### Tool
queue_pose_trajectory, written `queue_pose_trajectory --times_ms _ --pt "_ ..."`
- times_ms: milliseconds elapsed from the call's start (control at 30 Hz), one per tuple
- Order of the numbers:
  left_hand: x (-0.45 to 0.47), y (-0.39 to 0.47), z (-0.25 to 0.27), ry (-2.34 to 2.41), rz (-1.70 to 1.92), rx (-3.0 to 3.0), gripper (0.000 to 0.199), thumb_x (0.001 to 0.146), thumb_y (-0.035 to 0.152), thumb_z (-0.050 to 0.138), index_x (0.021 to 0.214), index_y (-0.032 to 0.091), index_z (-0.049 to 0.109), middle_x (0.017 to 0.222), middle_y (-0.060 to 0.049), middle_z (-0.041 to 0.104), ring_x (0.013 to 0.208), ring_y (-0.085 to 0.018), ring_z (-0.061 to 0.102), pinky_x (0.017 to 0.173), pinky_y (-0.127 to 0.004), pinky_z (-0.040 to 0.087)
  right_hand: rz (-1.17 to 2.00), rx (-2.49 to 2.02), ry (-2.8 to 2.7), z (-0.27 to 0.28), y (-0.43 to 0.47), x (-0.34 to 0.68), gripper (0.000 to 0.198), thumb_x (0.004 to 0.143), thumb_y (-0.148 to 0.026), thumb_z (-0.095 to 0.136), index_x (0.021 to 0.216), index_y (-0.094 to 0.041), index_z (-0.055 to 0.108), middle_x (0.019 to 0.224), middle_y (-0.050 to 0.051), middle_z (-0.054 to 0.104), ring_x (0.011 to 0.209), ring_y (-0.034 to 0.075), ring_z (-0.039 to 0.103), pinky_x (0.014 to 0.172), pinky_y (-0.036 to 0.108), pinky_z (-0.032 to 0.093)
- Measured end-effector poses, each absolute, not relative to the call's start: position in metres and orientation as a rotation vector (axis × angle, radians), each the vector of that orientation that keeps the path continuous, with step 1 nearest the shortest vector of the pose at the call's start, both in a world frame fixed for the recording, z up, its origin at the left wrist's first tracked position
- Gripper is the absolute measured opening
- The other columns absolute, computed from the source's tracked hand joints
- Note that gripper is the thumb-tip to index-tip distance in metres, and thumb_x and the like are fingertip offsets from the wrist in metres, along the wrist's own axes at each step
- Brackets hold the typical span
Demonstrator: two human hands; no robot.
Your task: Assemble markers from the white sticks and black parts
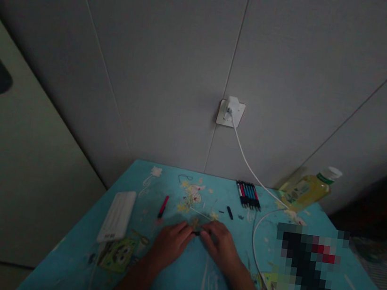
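Note:
Over the middle of the blue patterned tablecloth, my left hand point(171, 243) and my right hand point(219, 243) meet, fingers closed. Between their fingertips shows a small black pen part point(196, 233), pinched from both sides; most of it is hidden. Just beyond my hands lies a thin white stick point(200, 213), perhaps a refill. A pink-and-black pen piece point(163, 206) rests past my left hand. Past my right hand are a black, cap-like piece point(229, 212) and a tiny dark bit point(221, 211).
Several pens point(248, 196) lie side by side near the wall. A yellow liquid bottle point(308, 191) stands at the back right. A white cable runs from the wall charger point(232, 105) down across the right side. At left lies a white power strip-like box point(117, 217). A blurred patch covers something dark at right.

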State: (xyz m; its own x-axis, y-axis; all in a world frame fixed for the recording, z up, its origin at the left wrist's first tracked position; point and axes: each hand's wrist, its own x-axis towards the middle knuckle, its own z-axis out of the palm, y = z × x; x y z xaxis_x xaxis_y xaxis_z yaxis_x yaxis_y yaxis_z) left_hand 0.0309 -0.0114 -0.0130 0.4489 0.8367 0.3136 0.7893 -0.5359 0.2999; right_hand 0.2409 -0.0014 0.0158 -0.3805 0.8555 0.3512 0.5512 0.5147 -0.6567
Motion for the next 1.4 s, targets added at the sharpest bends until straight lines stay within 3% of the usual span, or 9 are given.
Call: queue_pose_trajectory --times_ms 133,233,467,567,667,767,900,1200,1400 --pt "0.027 -0.011 -0.010 1.464 0.708 2.521 0.024 0.103 0.028 0.039 0.102 0.021 0.062 0.090 -0.006 0.067 0.080 -0.020 0.067 0.072 -0.032 0.052 0.640 -1.026 -2.056 0.022 -0.002 0.242 0.020 0.093 -0.036 0.060 0.110 -0.026 0.068 0.100 0.007 0.070 0.095 0.024 0.063 0.088 0.039 0.048" --pt "0.027 -0.012 -0.012 1.426 0.755 2.501 0.024 0.100 0.036 0.049 0.117 0.022 0.058 0.098 -0.006 0.069 0.086 -0.022 0.068 0.075 -0.033 0.053 0.635 -1.040 -2.080 0.021 -0.002 0.239 0.018 0.096 -0.035 0.055 0.101 -0.025 0.070 0.093 0.007 0.070 0.089 0.024 0.063 0.084 0.039 0.048" --pt "0.031 -0.014 -0.013 1.409 0.760 2.577 0.019 0.100 0.034 0.049 0.110 0.027 0.064 0.095 -0.005 0.069 0.079 -0.019 0.068 0.070 -0.030 0.053 0.485 -1.137 -2.103 0.013 0.003 0.245 0.034 0.101 -0.034 0.045 0.080 -0.023 0.069 0.072 0.005 0.065 0.071 0.020 0.058 0.075 0.036 0.045" --pt "0.030 -0.013 -0.012 1.436 0.744 2.551 0.022 0.101 0.030 0.044 0.108 0.025 0.065 0.093 -0.005 0.069 0.079 -0.019 0.068 0.069 -0.030 0.053 0.149 -1.431 -1.937 0.013 0.014 0.267 0.029 0.100 -0.034 0.045 0.094 -0.021 0.070 0.093 0.011 0.068 0.090 0.026 0.058 0.086 0.041 0.043" --pt "0.028 -0.011 -0.014 1.483 0.750 2.472 0.022 0.102 0.030 0.043 0.112 0.025 0.061 0.098 -0.005 0.070 0.082 -0.019 0.069 0.071 -0.029 0.053 -0.251 -1.741 -1.725 0.011 0.023 0.297 0.030 0.096 -0.035 0.049 0.114 -0.018 0.067 0.125 0.018 0.058 0.114 0.035 0.049 0.094 0.051 0.037" --pt "0.028 -0.010 -0.017 1.504 0.760 2.408 0.025 0.100 0.034 0.050 0.122 0.025 0.056 0.106 -0.004 0.070 0.090 -0.021 0.070 0.073 -0.029 0.054 -0.404 -1.868 -1.721 0.006 0.028 0.320 0.034 0.093 -0.033 0.051 0.121 -0.019 0.064 0.133 0.019 0.052 0.121 0.038 0.044 0.096 0.053 0.035" --pt "0.028 -0.008 -0.018 1.508 0.756 2.416 0.023 0.101 0.032 0.047 0.120 0.027 0.058 0.098 -0.003 0.070 0.086 -0.019 0.070 0.070 -0.027 0.053 -0.448 -1.890 -1.784 -0.003 0.030 0.329 0.028 0.091 -0.029 0.052 0.112 -0.019 0.068 0.134 0.017 0.051 0.124 0.036 0.042 0.099 0.052 0.034" --pt "0.028 -0.009 -0.018 1.522 0.830 2.376 0.026 0.103 0.030 0.040 0.112 0.024 0.064 0.096 -0.005 0.069 0.083 -0.019 0.069 0.072 -0.029 0.053 -0.362 -1.834 -1.746 -0.008 0.036 0.329 0.023 0.092 -0.029 0.053 0.092 -0.018 0.073 0.135 0.017 0.053 0.130 0.037 0.039 0.105 0.057 0.028" --pt "0.028 -0.010 -0.013 1.549 0.787 2.376 0.027 0.101 0.033 0.045 0.123 0.026 0.059 0.104 -0.005 0.069 0.088 -0.021 0.069 0.072 -0.030 0.053 0.365 -1.460 -1.538 0.003 0.022 0.284 0.026 0.095 -0.041 0.054 0.100 -0.021 0.070 0.110 0.011 0.069 0.104 0.028 0.061 0.092 0.043 0.045"
